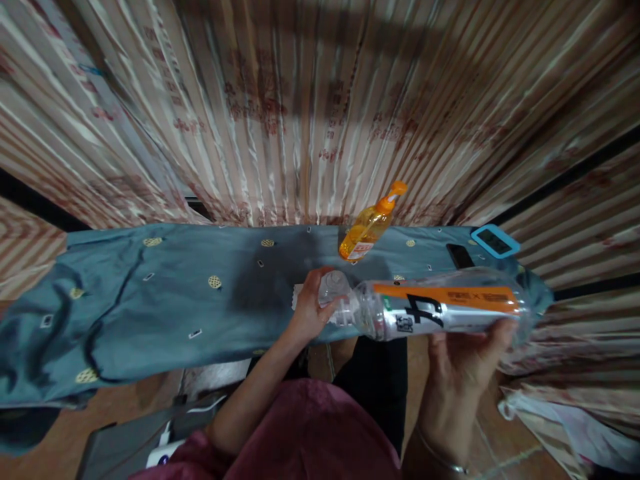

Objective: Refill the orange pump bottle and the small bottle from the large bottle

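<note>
I hold a large clear plastic bottle (440, 308) with an orange and white label sideways above the near edge of a table. My right hand (463, 377) grips its body from below. My left hand (313, 308) is closed around its clear cap end, at the bottle's left. Under the left hand a bit of white paper or cloth (297, 297) shows on the tablecloth. A smaller orange bottle with a spout cap (370, 223) stands tilted farther back on the table.
The table is covered by a blue-grey cloth (175, 293) with small gold motifs. A black phone (459, 255) and a blue-framed device (495, 241) lie at its right end. Striped curtains (300, 113) hang close behind. A plastic bag (560, 417) lies on the floor at right.
</note>
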Action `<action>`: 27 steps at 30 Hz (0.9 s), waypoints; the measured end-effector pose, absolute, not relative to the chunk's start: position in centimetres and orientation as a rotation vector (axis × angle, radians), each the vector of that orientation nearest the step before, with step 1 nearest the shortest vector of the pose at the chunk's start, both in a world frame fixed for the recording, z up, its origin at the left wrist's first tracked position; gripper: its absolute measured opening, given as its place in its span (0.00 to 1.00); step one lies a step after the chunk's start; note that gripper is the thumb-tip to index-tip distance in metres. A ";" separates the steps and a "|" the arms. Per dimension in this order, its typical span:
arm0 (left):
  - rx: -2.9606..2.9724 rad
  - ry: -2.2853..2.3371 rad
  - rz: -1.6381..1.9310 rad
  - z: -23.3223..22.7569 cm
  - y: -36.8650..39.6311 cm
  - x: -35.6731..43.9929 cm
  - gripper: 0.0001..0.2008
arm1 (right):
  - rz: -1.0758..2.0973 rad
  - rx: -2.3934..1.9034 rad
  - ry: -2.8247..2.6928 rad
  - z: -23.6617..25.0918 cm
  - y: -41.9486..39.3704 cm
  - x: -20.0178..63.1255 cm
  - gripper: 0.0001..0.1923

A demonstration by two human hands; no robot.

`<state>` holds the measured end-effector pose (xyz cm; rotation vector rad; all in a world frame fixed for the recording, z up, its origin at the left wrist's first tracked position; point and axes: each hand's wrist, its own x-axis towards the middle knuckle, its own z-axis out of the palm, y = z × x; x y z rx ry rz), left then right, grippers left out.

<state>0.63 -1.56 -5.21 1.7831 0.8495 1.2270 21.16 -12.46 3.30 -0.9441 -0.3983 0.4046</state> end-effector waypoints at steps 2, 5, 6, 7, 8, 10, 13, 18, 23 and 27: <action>1.814 0.863 1.208 -5.1 -1.4 0.6 0.26 | 0.520 -0.975 -0.327 0.9 -11.8 22.5 0.29; 1.822 0.930 1.135 -4.7 -1.2 0.3 0.29 | 0.681 -1.006 -0.239 -1.9 -11.5 23.9 0.34; 1.830 0.934 1.107 -4.5 -1.2 0.2 0.29 | 0.716 -1.011 -0.220 -2.4 -11.5 24.2 0.37; 1.840 0.930 1.088 -4.4 -1.3 0.1 0.30 | 0.740 -1.012 -0.207 -2.7 -11.5 24.4 0.39; 1.849 0.921 1.072 -4.2 -1.3 -0.1 0.30 | 0.756 -1.012 -0.205 -2.9 -11.6 24.5 0.40; 1.856 0.907 1.050 -3.8 -1.4 -0.3 0.32 | 0.774 -1.009 -0.219 -3.0 -11.6 24.6 0.41; 1.803 0.859 1.054 -3.8 -1.4 -0.5 0.39 | 0.802 -1.006 -0.242 -3.1 -11.7 24.5 0.37; 1.574 0.872 1.164 -4.7 -1.4 -1.7 0.34 | 0.833 -1.004 -0.249 -3.8 -11.9 24.6 0.36; 1.558 1.061 1.210 -5.0 -3.1 -5.2 0.15 | 0.871 -1.037 -0.133 -4.3 -11.8 23.8 0.36; 1.797 1.038 1.092 -4.8 -7.2 -7.0 0.08 | 0.997 -1.049 -0.026 -4.3 -13.1 21.5 0.36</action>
